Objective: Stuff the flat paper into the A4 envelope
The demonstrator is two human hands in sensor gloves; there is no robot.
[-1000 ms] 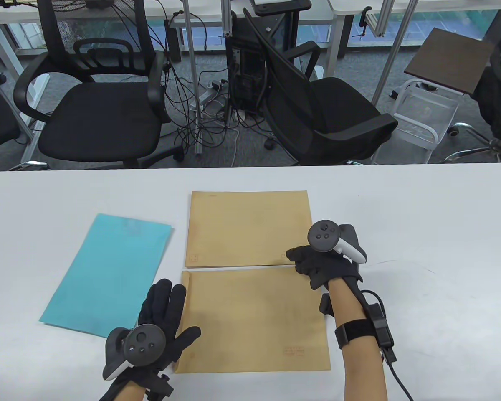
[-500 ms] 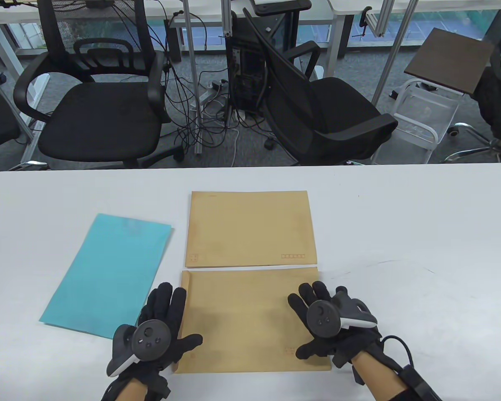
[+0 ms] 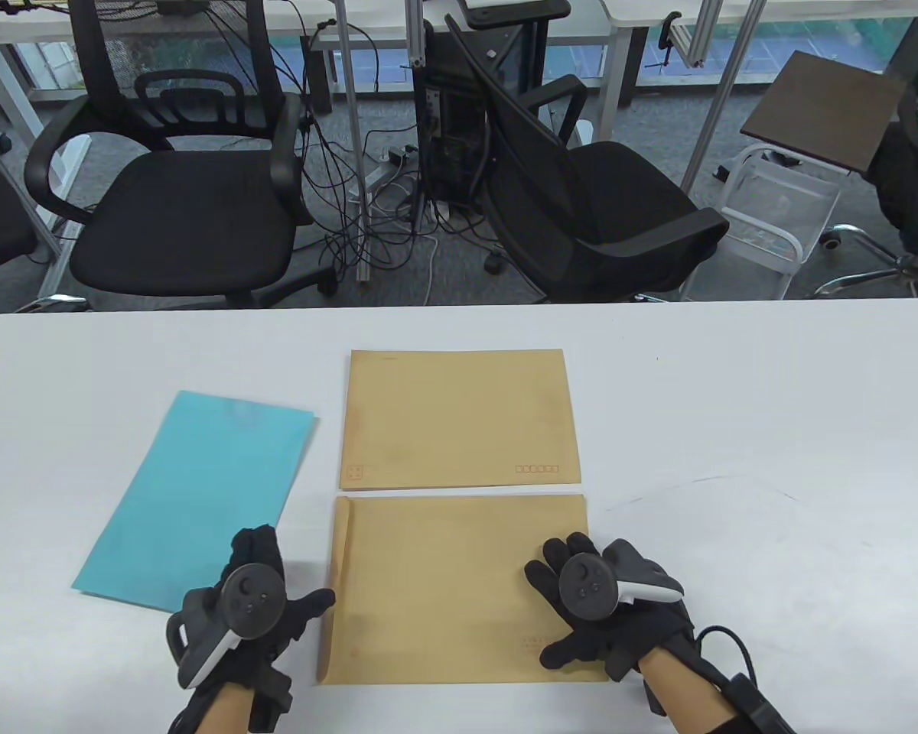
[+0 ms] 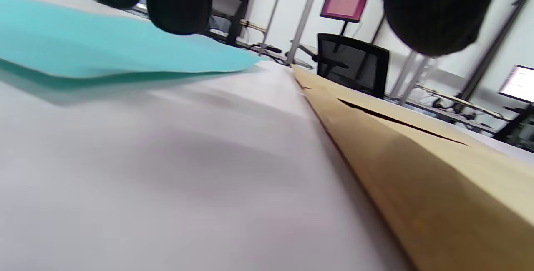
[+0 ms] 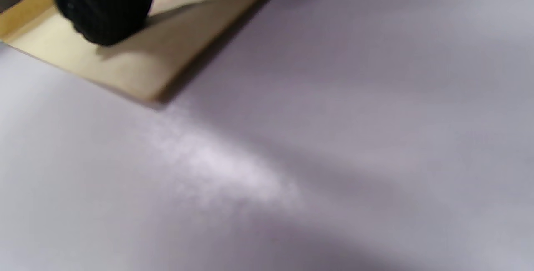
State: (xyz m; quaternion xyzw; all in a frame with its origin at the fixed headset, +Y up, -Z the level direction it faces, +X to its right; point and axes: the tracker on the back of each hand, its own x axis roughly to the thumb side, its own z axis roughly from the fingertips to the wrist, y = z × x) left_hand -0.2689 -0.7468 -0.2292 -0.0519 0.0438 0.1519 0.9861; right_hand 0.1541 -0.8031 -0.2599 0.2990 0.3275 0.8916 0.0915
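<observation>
Two brown A4 envelopes lie flat mid-table, the far envelope (image 3: 459, 417) behind the near envelope (image 3: 444, 589). A teal paper sheet (image 3: 199, 493) lies to their left. My left hand (image 3: 279, 589) hovers over bare table between the teal sheet and the near envelope's left edge, fingers relaxed, holding nothing. In the left wrist view its fingertips (image 4: 179, 0) hang above the teal sheet (image 4: 104, 50) and the envelope's edge (image 4: 438, 179), which shows a dark slit. My right hand (image 3: 574, 612) rests flat with spread fingers on the near envelope's right end; one fingertip (image 5: 104, 4) presses the envelope (image 5: 137, 66).
The white table (image 3: 773, 459) extends bare to the right, with its far edge just beyond the far envelope. Black office chairs (image 3: 183, 199) and cables stand on the floor behind the table. A cable runs from my right wrist (image 3: 742, 673).
My right hand came back from the far envelope's corner to the near envelope's right end. My left hand slid left off the near envelope's left edge onto the table.
</observation>
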